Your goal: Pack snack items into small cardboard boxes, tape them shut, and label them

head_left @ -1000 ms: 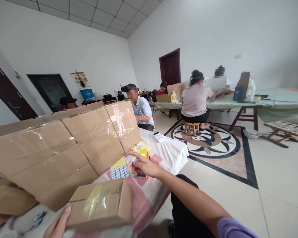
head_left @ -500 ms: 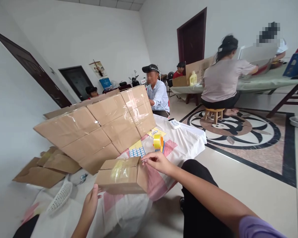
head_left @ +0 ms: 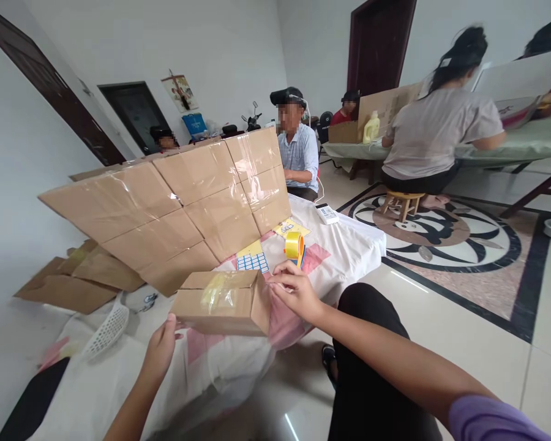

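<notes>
A small closed cardboard box [head_left: 229, 309] with yellowish clear tape over its top seam sits near the edge of the cloth-covered table. My left hand [head_left: 160, 348] grips its left end, thumb at the corner and some fingers partly hidden. Beside the right end is my right hand [head_left: 299, 293], its fingertips drawn together close to the box edge. Whatever they pinch, if anything, is too small to make out. Just beyond that hand stands a tape dispenser [head_left: 294, 246] with a yellow roll. A sheet of blue-bordered labels [head_left: 252, 262] lies behind the box.
Taped cardboard boxes form a wall [head_left: 197, 202] across the table. At left are flattened cardboard [head_left: 68, 285] and a white perforated basket [head_left: 106, 334]. A small white device [head_left: 327, 214] lies near the far right corner. A person [head_left: 298, 147] sits beyond; others work at another table [head_left: 482, 160].
The view has shifted, so the far people appear larger or further right. My right fingertips have come slightly away from the box's top corner. The left hand stays at its end.
</notes>
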### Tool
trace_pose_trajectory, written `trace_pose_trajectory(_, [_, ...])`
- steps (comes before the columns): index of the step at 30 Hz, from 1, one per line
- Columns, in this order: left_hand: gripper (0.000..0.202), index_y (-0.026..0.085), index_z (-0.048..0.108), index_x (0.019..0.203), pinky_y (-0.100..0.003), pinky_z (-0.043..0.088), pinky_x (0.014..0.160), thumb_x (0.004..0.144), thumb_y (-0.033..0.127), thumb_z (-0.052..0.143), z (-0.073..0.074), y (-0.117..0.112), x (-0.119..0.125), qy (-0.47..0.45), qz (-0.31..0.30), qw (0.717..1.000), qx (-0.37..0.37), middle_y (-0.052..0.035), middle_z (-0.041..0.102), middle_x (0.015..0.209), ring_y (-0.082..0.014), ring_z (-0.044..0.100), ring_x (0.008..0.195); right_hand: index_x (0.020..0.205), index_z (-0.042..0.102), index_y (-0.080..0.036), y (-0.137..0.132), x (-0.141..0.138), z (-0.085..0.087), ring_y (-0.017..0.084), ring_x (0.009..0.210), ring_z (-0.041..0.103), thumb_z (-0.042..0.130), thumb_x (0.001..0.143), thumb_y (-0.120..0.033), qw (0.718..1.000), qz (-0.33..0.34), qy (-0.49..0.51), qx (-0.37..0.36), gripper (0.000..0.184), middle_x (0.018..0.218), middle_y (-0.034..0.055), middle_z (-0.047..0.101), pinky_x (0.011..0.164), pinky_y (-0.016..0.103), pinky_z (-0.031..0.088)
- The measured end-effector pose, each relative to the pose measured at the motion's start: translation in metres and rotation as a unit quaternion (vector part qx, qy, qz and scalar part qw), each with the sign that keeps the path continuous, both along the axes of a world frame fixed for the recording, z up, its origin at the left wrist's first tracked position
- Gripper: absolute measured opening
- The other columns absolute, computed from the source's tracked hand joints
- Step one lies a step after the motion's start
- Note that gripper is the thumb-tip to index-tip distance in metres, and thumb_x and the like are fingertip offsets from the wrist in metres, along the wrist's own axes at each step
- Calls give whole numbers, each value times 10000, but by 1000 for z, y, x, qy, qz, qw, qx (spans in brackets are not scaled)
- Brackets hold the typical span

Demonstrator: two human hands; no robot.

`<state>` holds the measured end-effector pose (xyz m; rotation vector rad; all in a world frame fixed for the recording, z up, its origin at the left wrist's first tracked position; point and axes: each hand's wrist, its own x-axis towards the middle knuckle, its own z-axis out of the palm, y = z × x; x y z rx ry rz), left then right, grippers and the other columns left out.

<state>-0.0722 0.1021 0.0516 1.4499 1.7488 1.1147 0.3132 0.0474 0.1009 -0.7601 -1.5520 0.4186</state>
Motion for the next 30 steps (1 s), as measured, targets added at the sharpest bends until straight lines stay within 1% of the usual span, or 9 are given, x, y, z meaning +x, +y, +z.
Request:
trace_pose_trajectory(4, [729, 153, 695, 874, -423, 600, 722, 754, 829, 451, 6, 1, 5, 4, -5, 1000, -1, -144, 765, 851, -329, 727, 902, 951, 731, -191, 2, -11, -25, 133, 676, 583, 606, 904, -196, 992, -23, 8, -121, 133, 813, 24, 662, 615, 249, 448])
trace_pose_trajectory(7, [720, 166, 684, 833, -425, 598, 719, 733, 842, 457, 9, 3, 7, 7, -6, 1000, -2, -146, 765, 838, -334, 726, 899, 888, 672, -186, 3, -17, -42, 119, 611, 551, 608, 863, -165, 983, -26, 5, -181, 72, 727, -15, 629, 597, 231, 418])
trace_pose_trajectory(13, [739, 172, 680, 846, -439, 589, 717, 693, 867, 481, 13, 7, 10, 3, -3, 1000, 1, -146, 764, 828, -344, 720, 886, 803, 672, -181, 3, -21, -53, 137, 692, 554, 623, 819, -126, 981, -50, 2, -187, 76, 825, 22, 649, 660, 249, 420])
trace_pose_trajectory(20, [718, 175, 668, 810, -419, 582, 666, 677, 854, 478, 13, 7, 13, -6, 5, 1000, 6, -134, 751, 784, -335, 725, 852, 904, 745, -161, 2, -32, -60, 138, 617, 557, 626, 832, -131, 974, -28, 8, -225, 143, 734, 20, 681, 599, 246, 420])
trace_pose_trajectory(22, [708, 173, 673, 828, -421, 584, 654, 685, 838, 476, 12, 7, 11, -11, 7, 1000, 7, -124, 745, 764, -331, 726, 834, 908, 751, -163, -4, -34, -59, 141, 631, 572, 611, 842, -137, 975, -5, -4, -221, 157, 745, 24, 678, 613, 251, 441])
trace_pose_trajectory(25, [714, 169, 671, 871, -431, 591, 657, 701, 828, 454, 10, 8, 9, -20, 16, 1000, 10, -111, 729, 722, -328, 725, 817, 966, 744, -165, -22, -38, -61, 166, 716, 618, 603, 852, -172, 974, 70, -80, -198, 182, 812, 38, 673, 705, 283, 514])
trace_pose_trajectory(27, [712, 174, 656, 862, -443, 594, 657, 704, 833, 437, 9, 9, 8, -22, 29, 999, 13, -105, 713, 688, -327, 722, 790, 1227, 672, -140, -34, -42, -64, 223, 903, 660, 642, 809, -194, 964, 107, -141, -198, 422, 995, 89, 686, 854, 344, 553])
trace_pose_trajectory(28, [709, 178, 647, 851, -447, 594, 657, 702, 837, 432, 8, 9, 7, -23, 35, 999, 15, -102, 705, 674, -326, 720, 773, 1384, 568, -123, -40, -44, -66, 263, 1045, 653, 669, 778, -206, 957, 116, -165, -208, 620, 1141, 132, 670, 947, 387, 543])
trace_pose_trajectory(30, [722, 183, 634, 843, -452, 594, 656, 692, 857, 423, 6, 10, 8, -22, 45, 999, 19, -98, 695, 661, -322, 713, 748, 1580, 300, -107, -48, -48, -70, 339, 1325, 531, 707, 735, -235, 941, 129, -202, -239, 946, 1448, 215, 519, 1096, 463, 468])
